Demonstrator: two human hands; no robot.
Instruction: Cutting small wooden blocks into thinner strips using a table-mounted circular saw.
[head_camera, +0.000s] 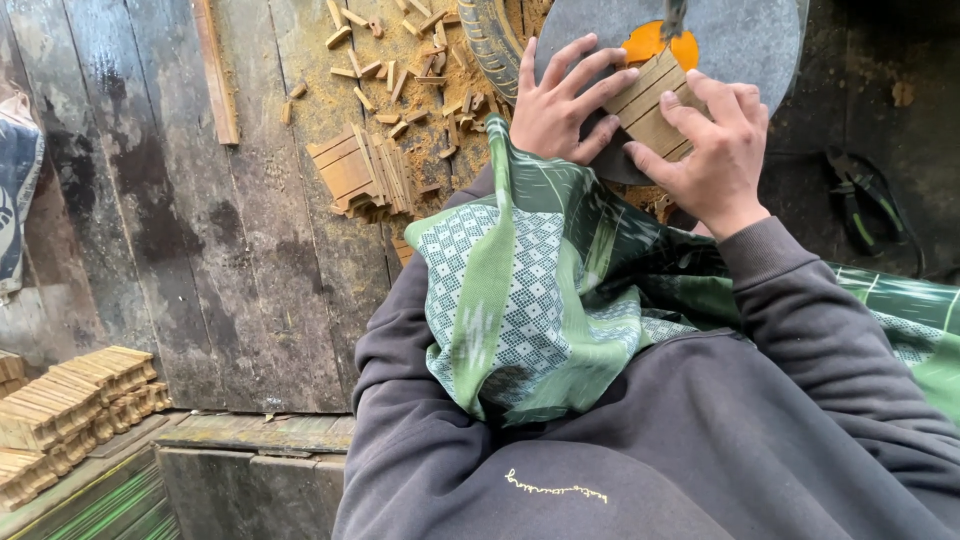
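A dark grey sweatshirt (620, 450) fills the bottom of the view, nearest the lens, with a green patterned cloth (530, 290) draped over the lap above it. Beyond the cloth both hands rest on a bundle of thin wooden slats (655, 105) lying on a round grey table (740, 40). The left hand (560, 105) presses its spread fingers flat on the near left end of the bundle; the right hand (715, 150) grips the right end, fingers curled over the top and thumb at the near edge. The far tip of the slats meets an orange disc (650, 42), where a narrow metal blade (673, 18) comes down from above. Left of the table, sawdust and short wooden offcuts (400, 60) litter the plank floor (150, 200), beside a loose pile of cut slats (360, 175). A long wooden strip (215, 70) lies further left. Stacked slat bundles (70, 410) sit at the lower left corner. Green-handled pliers (865, 205) lie on the dark ground at right.
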